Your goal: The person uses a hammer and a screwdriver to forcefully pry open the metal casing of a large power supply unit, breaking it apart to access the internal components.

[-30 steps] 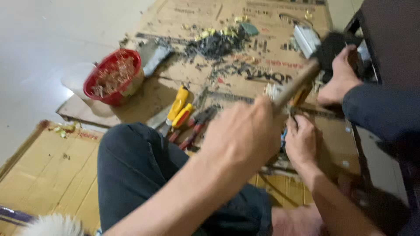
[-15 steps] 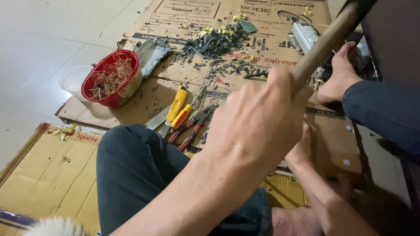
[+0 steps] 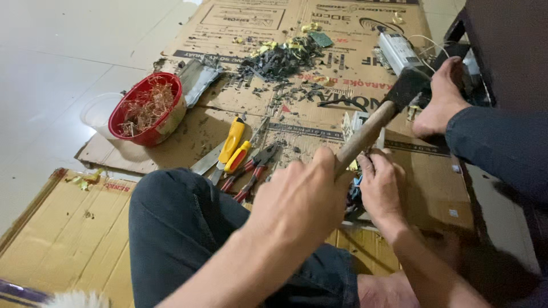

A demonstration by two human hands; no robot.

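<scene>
The left hand point(image 3: 299, 197) was clenched around the wooden handle of a hammer point(image 3: 377, 122), and that grip sat low on the shaft, so the handle rose up and away from it toward the dark metal head point(image 3: 408, 88), which hung over the cardboard point(image 3: 354, 74) on the floor. Just to the right of that grip, the right hand point(image 3: 379, 185) lay palm down, its fingers pressed on a small part point(image 3: 355, 191) with blue and yellow bits showing at its edge; I could not tell whether those fingers were closed round it or only resting on top. Beyond the hammer head, a bare foot point(image 3: 439, 102) rested on the cardboard beside a grey metal box point(image 3: 397, 51) with white wires. To the left of the grip, near the bent knee in dark trousers point(image 3: 177, 228), lay a yellow-handled knife point(image 3: 228, 145), a yellow-handled screwdriver point(image 3: 237, 157) and red-handled pliers point(image 3: 254, 171), side by side and touching one another. Farther left stood a red bowl point(image 3: 151, 134) filled with thin reddish wire scraps, set against a clear plastic tub point(image 3: 97, 114). Well ahead of the grip a heap of dark broken pieces point(image 3: 279, 60) with yellow bits was spread over the cardboard, and a green circuit board point(image 3: 321, 39) lay at its far edge.
</scene>
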